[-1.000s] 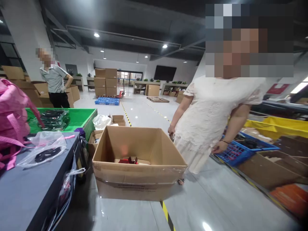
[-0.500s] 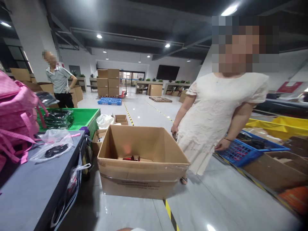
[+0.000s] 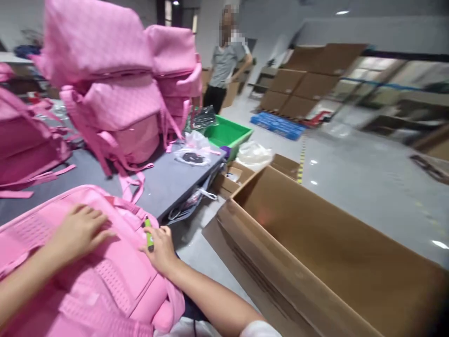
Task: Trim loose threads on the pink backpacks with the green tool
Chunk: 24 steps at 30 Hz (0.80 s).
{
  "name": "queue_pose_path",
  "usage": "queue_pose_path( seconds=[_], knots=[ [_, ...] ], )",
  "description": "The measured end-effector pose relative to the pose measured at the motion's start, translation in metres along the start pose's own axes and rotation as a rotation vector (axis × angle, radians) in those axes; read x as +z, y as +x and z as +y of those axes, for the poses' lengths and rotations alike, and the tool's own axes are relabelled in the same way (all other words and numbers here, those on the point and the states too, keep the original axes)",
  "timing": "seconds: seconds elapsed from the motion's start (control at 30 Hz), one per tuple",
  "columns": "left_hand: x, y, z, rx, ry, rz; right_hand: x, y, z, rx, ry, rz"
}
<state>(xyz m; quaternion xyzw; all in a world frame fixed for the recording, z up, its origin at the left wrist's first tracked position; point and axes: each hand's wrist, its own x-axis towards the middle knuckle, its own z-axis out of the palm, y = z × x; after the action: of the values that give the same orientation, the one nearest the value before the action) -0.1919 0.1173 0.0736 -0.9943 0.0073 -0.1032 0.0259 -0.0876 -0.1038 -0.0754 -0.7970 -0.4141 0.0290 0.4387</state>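
A pink backpack (image 3: 119, 262) lies with its padded, mesh-panelled side up on the near edge of the grey table (image 3: 154, 173). My left hand (image 3: 79, 231) rests on it, palm down with fingers stretched out. At the bag's right edge, my right hand (image 3: 162, 248) grips a small green tool with dark ends (image 3: 149, 238); blur hides its exact kind. A shoulder strap (image 3: 174, 295) hangs near my right forearm.
More pink backpacks (image 3: 105, 42) stand on the table, beside a clear plastic bag (image 3: 192, 154). Right of the table is a large open cardboard box (image 3: 280, 262). Behind are a green bin (image 3: 242, 133), a person (image 3: 224, 65) and stacked cartons (image 3: 301, 79) near a blue pallet (image 3: 277, 125).
My view has swung left and down onto the table. Both hands and the near backpack are now in sight. The person in the white dress is out of view.
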Motion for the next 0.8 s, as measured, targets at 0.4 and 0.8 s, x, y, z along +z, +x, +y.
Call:
queue_pose_path(
  seconds=[0.4, 0.8],
  knots=[
    [0.016, 0.001, 0.031, -0.118, 0.035, -0.102, -0.033, 0.037, -0.069, 0.168, 0.946, 0.152],
    [0.045, -0.015, 0.036, -0.121, 0.039, 0.113, -0.014, 0.041, -0.06, 0.267, 0.658, 0.094]
  ],
)
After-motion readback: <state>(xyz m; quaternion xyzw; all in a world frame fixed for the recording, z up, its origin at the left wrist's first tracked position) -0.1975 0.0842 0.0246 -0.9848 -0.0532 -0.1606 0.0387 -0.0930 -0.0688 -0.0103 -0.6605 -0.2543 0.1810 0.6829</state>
